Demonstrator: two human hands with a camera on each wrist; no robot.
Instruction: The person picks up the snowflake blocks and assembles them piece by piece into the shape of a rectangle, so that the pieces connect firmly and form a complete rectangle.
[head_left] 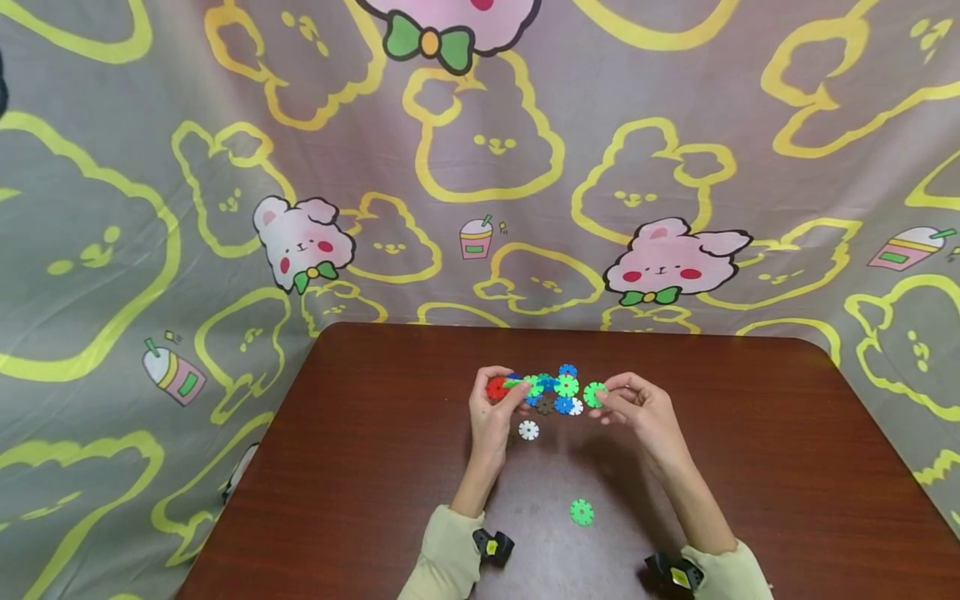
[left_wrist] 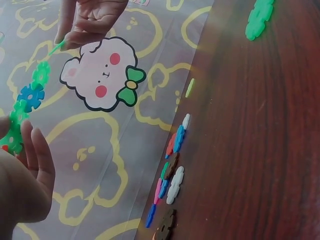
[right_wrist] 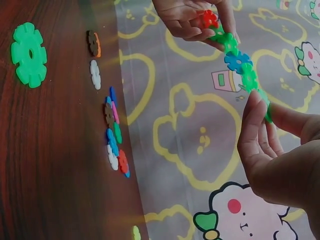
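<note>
While left hand (head_left: 491, 414) grips linked discs (right_wrist: 231, 61), right hand (head_left: 647, 408) pinching green disc (head_left: 595, 395)

Green, blue and red in one chain of notched discs (right_wrist: 232, 61); solid green on a loose disc (right_wrist: 19, 55), white on a second disc (right_wrist: 95, 76), brown on a third disc (right_wrist: 108, 114). Reddish-brown, dark-streaked grain across the table (left_wrist: 280, 150); pale cream on the sleeves (head_left: 442, 554); yellow bear outlines (head_left: 422, 162) and red-cheeked rabbits (head_left: 660, 258) with green bows (head_left: 667, 295) on a grey backdrop (head_left: 375, 125).
</note>
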